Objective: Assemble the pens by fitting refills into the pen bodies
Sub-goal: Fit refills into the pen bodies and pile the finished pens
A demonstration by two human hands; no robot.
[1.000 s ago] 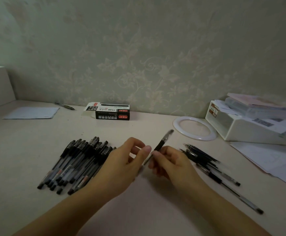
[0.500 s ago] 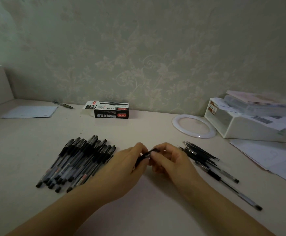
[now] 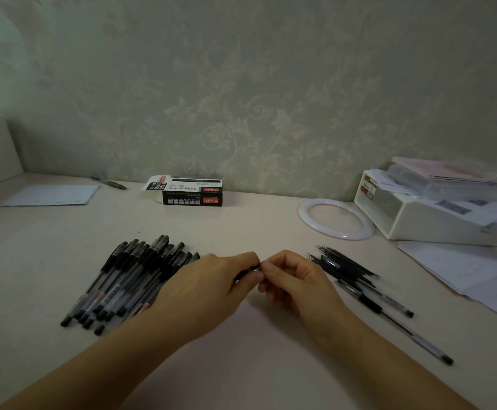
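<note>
Lowered from its earlier raised tilt, the pen (image 3: 248, 271) now lies almost hidden between our hands at mid-tabletop; our left hand (image 3: 209, 288) grips its body, our right hand (image 3: 293, 281) pinches its end, so we judge this pen nearly assembled

Left hand (image 3: 209, 287) and right hand (image 3: 293, 281) meet, fingers curled.

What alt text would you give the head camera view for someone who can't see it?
Two hands, left hand and right hand, pinch a black pen together over a pale desk. Capped pens lie piled left, refills right.
</note>
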